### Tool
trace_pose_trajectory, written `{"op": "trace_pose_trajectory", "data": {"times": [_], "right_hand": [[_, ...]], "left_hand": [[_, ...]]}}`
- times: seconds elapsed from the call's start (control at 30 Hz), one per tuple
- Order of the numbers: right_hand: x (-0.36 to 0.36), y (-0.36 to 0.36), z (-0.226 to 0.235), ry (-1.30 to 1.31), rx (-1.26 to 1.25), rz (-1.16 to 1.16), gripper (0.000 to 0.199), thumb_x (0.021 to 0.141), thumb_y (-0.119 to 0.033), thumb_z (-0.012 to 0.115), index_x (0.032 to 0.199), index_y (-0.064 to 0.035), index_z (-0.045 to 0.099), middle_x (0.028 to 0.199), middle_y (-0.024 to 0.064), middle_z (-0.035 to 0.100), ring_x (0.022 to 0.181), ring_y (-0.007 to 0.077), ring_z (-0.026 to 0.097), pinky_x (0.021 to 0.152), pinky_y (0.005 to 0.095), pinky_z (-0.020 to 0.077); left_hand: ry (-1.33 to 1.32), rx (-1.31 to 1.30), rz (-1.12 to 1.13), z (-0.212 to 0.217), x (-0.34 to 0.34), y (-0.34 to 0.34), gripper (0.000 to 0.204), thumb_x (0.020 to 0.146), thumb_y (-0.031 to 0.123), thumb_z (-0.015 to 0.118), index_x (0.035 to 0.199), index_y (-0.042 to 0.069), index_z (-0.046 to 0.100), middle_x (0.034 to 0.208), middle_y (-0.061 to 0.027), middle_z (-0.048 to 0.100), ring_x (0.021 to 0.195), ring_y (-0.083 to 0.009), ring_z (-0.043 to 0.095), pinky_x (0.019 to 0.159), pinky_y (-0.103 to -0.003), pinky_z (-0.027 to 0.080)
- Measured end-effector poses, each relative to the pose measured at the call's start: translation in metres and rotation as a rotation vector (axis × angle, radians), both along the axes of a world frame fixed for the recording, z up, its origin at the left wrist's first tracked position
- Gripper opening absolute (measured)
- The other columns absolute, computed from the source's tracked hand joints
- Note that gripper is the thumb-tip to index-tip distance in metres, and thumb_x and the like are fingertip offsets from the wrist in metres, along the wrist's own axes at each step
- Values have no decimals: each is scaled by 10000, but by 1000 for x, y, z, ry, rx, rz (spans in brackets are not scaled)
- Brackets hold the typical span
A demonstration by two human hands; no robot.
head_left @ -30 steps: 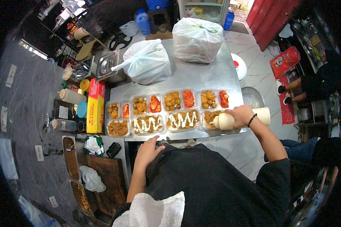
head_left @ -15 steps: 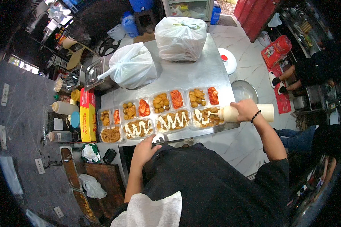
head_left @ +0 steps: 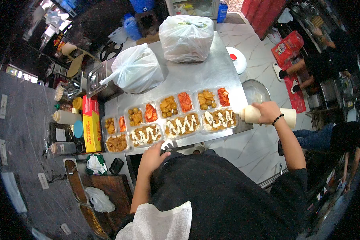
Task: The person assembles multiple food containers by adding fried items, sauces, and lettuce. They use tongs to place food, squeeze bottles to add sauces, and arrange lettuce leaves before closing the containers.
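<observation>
Squeeze bottle point(head_left: 268, 116), pale soft plastic, lies sideways in the right hand point(head_left: 267, 112) at the worktop point(head_left: 200, 76) right edge, nozzle toward the rightmost meal tray point(head_left: 218, 110). Looks light, and the walls probably give under pressure. Grip mid-body, as here; likely slick if sauce is smeared on it. Right hand clenched around it. Left hand point(head_left: 152, 158) loose, holds nothing, fingers at the near worktop edge by the second tray point(head_left: 144, 126). Four trays in a row, three zigzagged with white sauce.

Bare steel point(head_left: 206, 74) between bags point(head_left: 137, 70) and trays point(head_left: 180, 116).
</observation>
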State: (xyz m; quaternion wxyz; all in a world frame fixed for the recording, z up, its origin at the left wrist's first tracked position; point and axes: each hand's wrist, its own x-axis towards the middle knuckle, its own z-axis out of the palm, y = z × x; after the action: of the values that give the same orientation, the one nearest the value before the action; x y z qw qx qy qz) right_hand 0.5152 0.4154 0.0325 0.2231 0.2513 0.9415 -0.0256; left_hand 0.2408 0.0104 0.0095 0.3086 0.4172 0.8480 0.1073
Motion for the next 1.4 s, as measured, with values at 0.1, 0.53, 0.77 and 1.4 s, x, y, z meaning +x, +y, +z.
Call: {"op": "trace_pose_trajectory", "data": {"times": [0.1,0.53,0.77,1.4], "right_hand": [[-16,-14,11,-102,-31,40,676,453,-335,813,1075,-184,594,861,131,670,826,329,647,692,434,515],[-237,-229,3,115,-277,395,738,609,-467,712,1256,-186,496,882,135,671,818,308,658,679,444,519],[-337,-356,-10,197,-315,495,713,633,-363,680,1284,-158,472,827,165,663,741,348,651,633,451,510],[-371,-401,11,74,-25,482,445,637,-312,646,1033,-113,600,753,163,664,708,330,661,609,450,519]], "left_hand": [[-81,-132,45,16,-6,-4,619,820,386,658,1299,47,460,1217,-225,558,1126,-362,537,940,-425,432],[-38,28,194,1,-49,-153,576,836,377,629,1264,27,466,1170,-212,576,1060,-367,562,889,-444,454],[-70,5,329,-6,-79,-235,573,825,364,648,1259,32,477,1167,-195,585,1084,-360,552,906,-440,441],[-9,189,351,-37,-102,-309,530,829,359,629,1230,40,492,1079,-179,621,990,-342,597,845,-448,466]]}}
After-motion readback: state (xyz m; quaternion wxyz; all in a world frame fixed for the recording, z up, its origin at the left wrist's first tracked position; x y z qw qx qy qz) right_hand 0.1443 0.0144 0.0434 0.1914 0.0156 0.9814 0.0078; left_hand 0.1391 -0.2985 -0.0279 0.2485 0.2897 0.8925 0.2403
